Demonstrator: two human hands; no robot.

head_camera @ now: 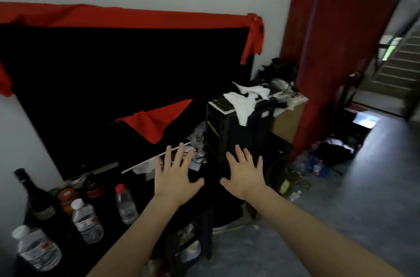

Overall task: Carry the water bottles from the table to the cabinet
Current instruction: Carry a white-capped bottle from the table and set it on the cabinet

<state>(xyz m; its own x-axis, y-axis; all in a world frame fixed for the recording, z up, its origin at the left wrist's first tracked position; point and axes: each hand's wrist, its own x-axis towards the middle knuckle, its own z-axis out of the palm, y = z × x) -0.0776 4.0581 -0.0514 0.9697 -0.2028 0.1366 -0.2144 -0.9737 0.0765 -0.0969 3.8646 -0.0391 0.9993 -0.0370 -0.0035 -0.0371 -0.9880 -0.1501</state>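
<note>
Left hand [176, 173] and right hand [246, 173] hover with fingers spread, holding nothing. Three clear plastic water bottles [87, 222] stand on black table [109, 220], lower left. Likely light, thin-walled, crushable; grip mid-body.

Three water bottles stand on the surface [127, 226] at lower left: the nearest water bottle [36, 248] by the left edge, the middle water bottle [87, 222] to its right and farther back, and the farthest water bottle [126, 205] right again, with a glass bottle [34, 197] and a jar [67, 199] behind them toward the wall. The left hand [176, 176] and right hand [246, 174] are held side by side, apart, above the surface's right end. Behind the hands a television [113, 83] stands against the wall, to its right a box [229, 136] with a cloth [244, 99] on top, and farther right a cabinet [336, 49] before a doorway to stairs [395, 65].
</note>
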